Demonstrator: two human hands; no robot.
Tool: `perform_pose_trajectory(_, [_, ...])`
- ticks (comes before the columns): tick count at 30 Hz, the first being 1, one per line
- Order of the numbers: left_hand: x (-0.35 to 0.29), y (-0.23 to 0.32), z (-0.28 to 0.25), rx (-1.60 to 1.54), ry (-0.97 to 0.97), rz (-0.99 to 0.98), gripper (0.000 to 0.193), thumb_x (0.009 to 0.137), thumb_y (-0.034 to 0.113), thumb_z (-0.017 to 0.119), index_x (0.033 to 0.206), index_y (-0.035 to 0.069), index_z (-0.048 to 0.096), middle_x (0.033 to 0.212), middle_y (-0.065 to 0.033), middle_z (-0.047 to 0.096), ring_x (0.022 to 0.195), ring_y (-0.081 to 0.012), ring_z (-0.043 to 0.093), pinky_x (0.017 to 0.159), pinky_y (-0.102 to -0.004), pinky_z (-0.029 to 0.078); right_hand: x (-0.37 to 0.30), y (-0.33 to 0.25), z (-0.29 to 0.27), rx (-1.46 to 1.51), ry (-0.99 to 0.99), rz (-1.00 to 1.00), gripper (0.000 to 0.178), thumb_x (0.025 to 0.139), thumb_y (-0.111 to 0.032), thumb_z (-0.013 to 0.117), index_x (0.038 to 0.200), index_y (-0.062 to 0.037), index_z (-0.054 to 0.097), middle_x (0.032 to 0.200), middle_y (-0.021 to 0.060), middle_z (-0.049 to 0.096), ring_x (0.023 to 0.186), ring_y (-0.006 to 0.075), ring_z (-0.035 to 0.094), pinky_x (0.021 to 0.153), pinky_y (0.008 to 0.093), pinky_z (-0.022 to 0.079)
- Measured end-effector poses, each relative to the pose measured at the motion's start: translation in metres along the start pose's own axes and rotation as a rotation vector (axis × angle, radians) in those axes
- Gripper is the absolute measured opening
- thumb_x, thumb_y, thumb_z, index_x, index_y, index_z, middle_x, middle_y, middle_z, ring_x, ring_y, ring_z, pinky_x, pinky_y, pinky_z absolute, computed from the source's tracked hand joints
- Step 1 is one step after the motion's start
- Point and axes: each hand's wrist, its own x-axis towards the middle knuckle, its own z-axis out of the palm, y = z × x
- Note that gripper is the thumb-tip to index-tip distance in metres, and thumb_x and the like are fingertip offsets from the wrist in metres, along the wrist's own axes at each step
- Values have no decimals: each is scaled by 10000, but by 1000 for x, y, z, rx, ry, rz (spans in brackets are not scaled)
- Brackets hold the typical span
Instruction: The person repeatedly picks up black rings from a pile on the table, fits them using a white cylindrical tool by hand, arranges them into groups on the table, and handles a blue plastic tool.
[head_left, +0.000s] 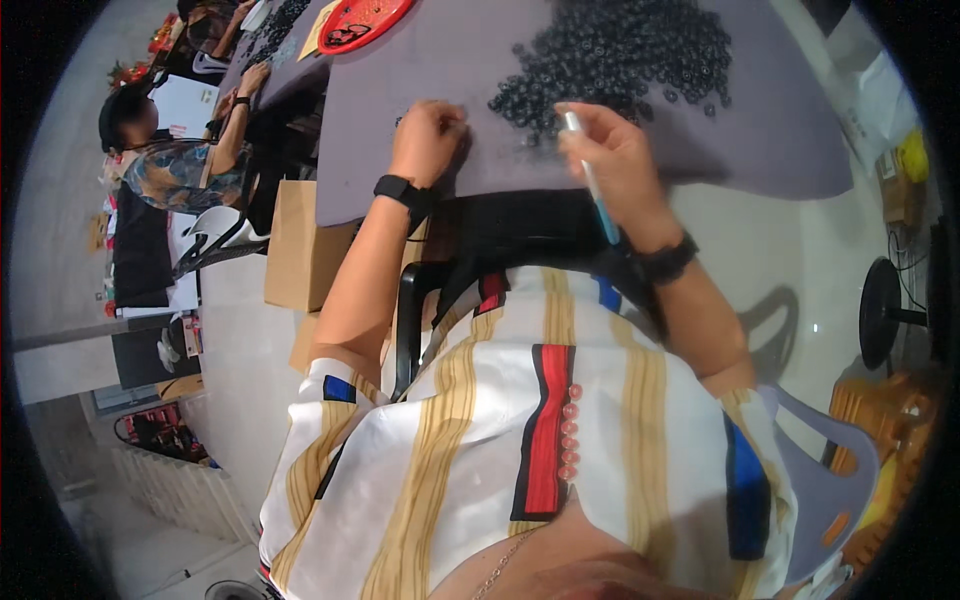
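A spread-out heap of small black ring-like pieces point(640, 55) lies on the grey-purple tabletop point(440, 70). My right hand point(615, 160) is at the near edge of this heap, closed around a slim white and light-blue pen-like tool point(592, 185) that slants down toward my wrist. Its exact kind is unclear. To the left, my left hand point(430, 140) rests low over the table with its fingers curled inward. Whatever those fingers pinch is hidden or too small to name. A few black pieces lie blurred just below the heap, between my hands.
A red tray point(365, 22) with dark bits in it sits at the table's far left. Cardboard boxes point(300, 245) stand under the left edge. Another person point(190, 160) works at a neighbouring table. A purple-grey chair point(830, 450) is beside me at right.
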Motion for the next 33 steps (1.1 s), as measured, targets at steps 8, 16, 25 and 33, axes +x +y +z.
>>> perform_pose_trajectory(8, [44,21,23,111,-133,34,218,763,116,695,944,3,653,818,-168,669,730,-279,647,677,-340,492,-3,-5,6,24,-31,8,291,845,-52,597,1135,-45,612,791,7,616,578,31,498,534,160,396])
perform_pose_trajectory(16, [32,37,14,190,-174,0,241,743,152,719,899,-15,642,759,-168,649,691,-235,633,669,-338,486,-4,6,2,-77,-40,-68,312,849,-30,583,1160,-36,604,809,16,627,603,38,493,568,172,411])
perform_pose_trajectory(25, [-2,50,-11,-767,-255,-363,147,893,124,568,919,-14,612,801,-53,648,650,-130,583,621,-261,486,-10,13,9,-434,-81,-283,344,829,16,607,1169,-34,615,901,-8,570,680,38,490,609,188,427])
perform_pose_trajectory(33, [-51,65,-1,-1846,-426,-715,151,927,145,535,972,5,572,882,-61,644,701,-98,571,648,-237,506,-25,3,29,-251,-150,-282,368,811,-30,645,1170,2,574,831,40,602,728,73,571,657,212,467])
